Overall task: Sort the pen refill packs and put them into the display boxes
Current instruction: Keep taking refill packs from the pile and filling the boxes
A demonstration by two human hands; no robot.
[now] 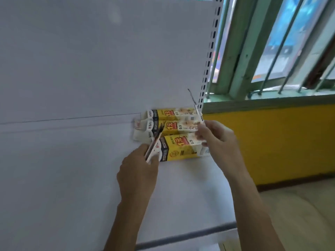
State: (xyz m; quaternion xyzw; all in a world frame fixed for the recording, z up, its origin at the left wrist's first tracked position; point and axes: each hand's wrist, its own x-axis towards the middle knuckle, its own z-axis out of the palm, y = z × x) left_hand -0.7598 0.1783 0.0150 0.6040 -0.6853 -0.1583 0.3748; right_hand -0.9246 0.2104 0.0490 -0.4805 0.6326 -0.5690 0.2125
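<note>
Head view. Three yellow-and-white display boxes lie side by side at the back right of a white shelf [72, 169]: back display box [174, 113], middle display box [172, 126], front display box [181, 149]. Their contents cannot be made out. The left hand [137, 171], knuckles up, has its grip pinched on a slanted bundle of refill packs [155, 143] that crosses the front box's left end. The right hand [215, 140] pinches a single refill pack [197, 110], tip raised, over the boxes' right ends. Surroundings: perforated shelf upright [210, 57], barred window [282, 42], yellow wall [272, 142].
</note>
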